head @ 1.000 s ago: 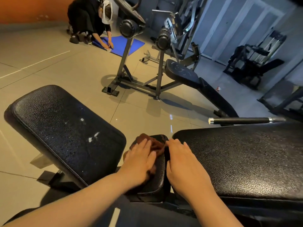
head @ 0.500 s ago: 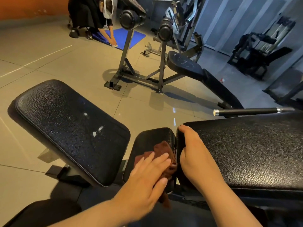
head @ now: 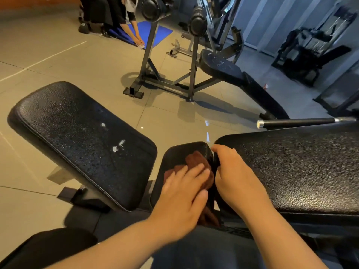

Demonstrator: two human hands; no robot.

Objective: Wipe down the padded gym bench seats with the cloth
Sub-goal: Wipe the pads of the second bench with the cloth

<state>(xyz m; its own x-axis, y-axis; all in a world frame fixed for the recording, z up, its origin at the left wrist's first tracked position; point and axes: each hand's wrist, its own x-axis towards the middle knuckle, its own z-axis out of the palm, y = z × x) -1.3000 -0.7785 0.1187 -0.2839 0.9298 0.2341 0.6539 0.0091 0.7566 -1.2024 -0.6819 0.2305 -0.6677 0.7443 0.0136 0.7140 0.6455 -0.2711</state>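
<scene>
The long pad [head: 291, 167] lies just right of the small middle pad [head: 186, 150], stretching away rightward. The speckled pad [head: 81, 136] sits left of the middle pad, apart from both hands. The right hand [head: 237, 177] curls over the long pad's end. The left hand [head: 182, 197], fingers flat, presses the brown cloth [head: 196, 160] onto the middle pad's right side, likely wiping along its length.

Your left hand [head: 182, 193] hides most of the cloth [head: 196, 160]. Your right hand [head: 233, 175] hides its fingertips down beside the big pad [head: 291, 171].
</scene>
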